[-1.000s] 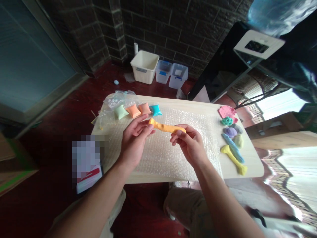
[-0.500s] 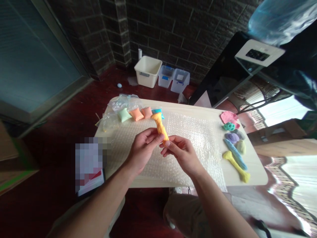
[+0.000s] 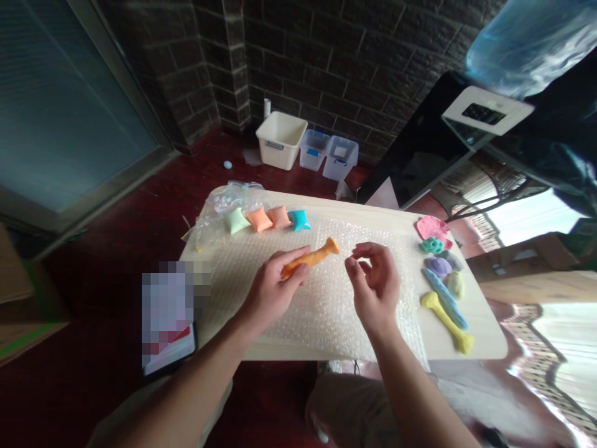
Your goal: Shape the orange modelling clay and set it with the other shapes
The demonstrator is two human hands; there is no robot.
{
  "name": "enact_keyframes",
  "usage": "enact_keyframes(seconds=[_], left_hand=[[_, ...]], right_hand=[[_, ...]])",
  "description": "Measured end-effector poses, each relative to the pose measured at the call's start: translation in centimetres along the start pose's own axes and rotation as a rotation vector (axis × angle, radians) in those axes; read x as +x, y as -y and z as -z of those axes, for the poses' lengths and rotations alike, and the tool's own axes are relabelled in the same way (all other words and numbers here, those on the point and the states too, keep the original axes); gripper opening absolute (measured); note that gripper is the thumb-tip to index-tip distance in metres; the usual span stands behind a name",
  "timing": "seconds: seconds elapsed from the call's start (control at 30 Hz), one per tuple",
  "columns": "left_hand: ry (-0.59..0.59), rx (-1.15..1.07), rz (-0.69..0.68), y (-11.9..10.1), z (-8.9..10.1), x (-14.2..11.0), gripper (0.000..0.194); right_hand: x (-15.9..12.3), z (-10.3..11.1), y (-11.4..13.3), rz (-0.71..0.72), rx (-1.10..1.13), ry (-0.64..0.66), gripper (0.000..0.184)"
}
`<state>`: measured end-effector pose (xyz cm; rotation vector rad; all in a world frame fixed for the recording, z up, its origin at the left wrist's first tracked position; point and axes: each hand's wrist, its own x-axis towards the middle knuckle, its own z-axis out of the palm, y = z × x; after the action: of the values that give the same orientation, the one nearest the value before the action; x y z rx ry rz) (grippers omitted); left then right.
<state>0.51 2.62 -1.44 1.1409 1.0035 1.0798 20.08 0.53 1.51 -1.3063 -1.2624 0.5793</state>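
Note:
My left hand (image 3: 273,287) is closed on one end of an orange clay roll (image 3: 313,256), which sticks out up and to the right above the bubble wrap sheet (image 3: 321,298). My right hand (image 3: 374,283) hovers just right of the roll, palm toward me, fingers loosely curled and apart, holding nothing. Both hands are over the small wooden table (image 3: 485,330).
Small clay packets, green (image 3: 236,220), orange (image 3: 259,219), peach (image 3: 280,216) and teal (image 3: 299,219), lie at the table's back left beside a clear plastic bag (image 3: 229,195). Shaped clay pieces line the right side: pink (image 3: 430,227), teal (image 3: 431,245), purple (image 3: 437,266), blue (image 3: 445,291), yellow (image 3: 448,322). Bins (image 3: 280,139) stand on the floor behind.
My right hand has let go of the orange roll and moved right. My left hand now holds the roll alone, tilted to the right and lower over the bubble wrap.

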Motion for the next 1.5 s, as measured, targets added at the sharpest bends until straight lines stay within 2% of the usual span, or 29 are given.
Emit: enact_keyframes(seconds=[0.07,0.13,0.2,0.27,0.37,0.47,0.53,0.63,0.67,0.73,0.8,0.9,1.0,1.1,1.2,1.4,1.5], left_hand=[[0.007,0.067,-0.047,0.2,0.0,-0.1,0.054],[-0.002,0.029,-0.068,-0.1,-0.1,-0.2,0.054],[-0.042,-0.081,-0.066,-0.6,-0.2,-0.1,0.051],[-0.084,-0.184,-0.062,-1.1,-0.3,0.0,0.048],[-0.070,-0.208,-0.066,-1.5,-0.5,0.1,0.039],[0.054,-0.188,-0.027,-1.3,-0.7,0.0,0.029],[0.122,-0.188,0.001,-1.1,-0.8,-0.2,0.026],[0.136,-0.097,-0.017,-1.0,-0.7,-0.6,0.026],[0.146,-0.034,-0.032,-1.0,-0.6,-0.8,0.027],[0.198,0.137,-0.077,-1.1,-0.5,-1.1,0.026],[0.273,0.311,-0.147,-1.1,-0.5,-1.5,0.022],[0.375,0.455,-0.231,-0.8,-0.7,-1.8,0.020],[0.433,0.482,-0.253,-0.4,-0.8,-1.9,0.019],[0.465,0.540,-0.227,-0.4,-0.6,-1.9,0.022],[0.490,0.634,-0.168,-0.8,-0.4,-2.0,0.026],[0.532,0.747,-0.148,-1.3,-0.8,-2.3,0.023],[0.521,0.723,-0.165,-1.3,-1.1,-2.4,0.022]], right_hand=[[0.2,0.4,0.2,0.158,-0.131,0.080,0.037],[0.1,0.4,0.1,0.181,-0.194,0.295,0.040],[-0.1,0.1,0.0,0.063,-0.141,0.453,0.032],[-0.6,-0.4,-0.2,-0.114,-0.001,0.508,0.029],[-1.1,-1.3,-0.1,-0.313,0.253,0.517,0.033],[-1.2,-1.8,0.3,-0.380,0.392,0.487,0.035],[-1.0,-1.5,0.4,-0.317,0.320,0.468,0.032],[-0.3,-0.5,0.1,-0.149,0.024,0.482,0.026],[-0.1,-0.1,-0.1,-0.115,-0.032,0.443,0.027],[0.4,0.5,-0.5,-0.100,0.020,0.319,0.031],[0.5,0.8,-0.7,-0.119,0.165,0.277,0.038],[0.3,0.9,-0.4,-0.157,0.285,0.433,0.051],[-0.3,0.7,0.2,-0.173,0.246,0.627,0.057],[-0.6,0.6,0.5,-0.170,0.229,0.731,0.059],[-0.5,0.7,0.3,-0.182,0.237,0.749,0.061],[-0.5,0.6,-0.1,-0.152,0.318,0.599,0.068],[-0.9,0.0,0.3,-0.133,0.290,0.632,0.066]])
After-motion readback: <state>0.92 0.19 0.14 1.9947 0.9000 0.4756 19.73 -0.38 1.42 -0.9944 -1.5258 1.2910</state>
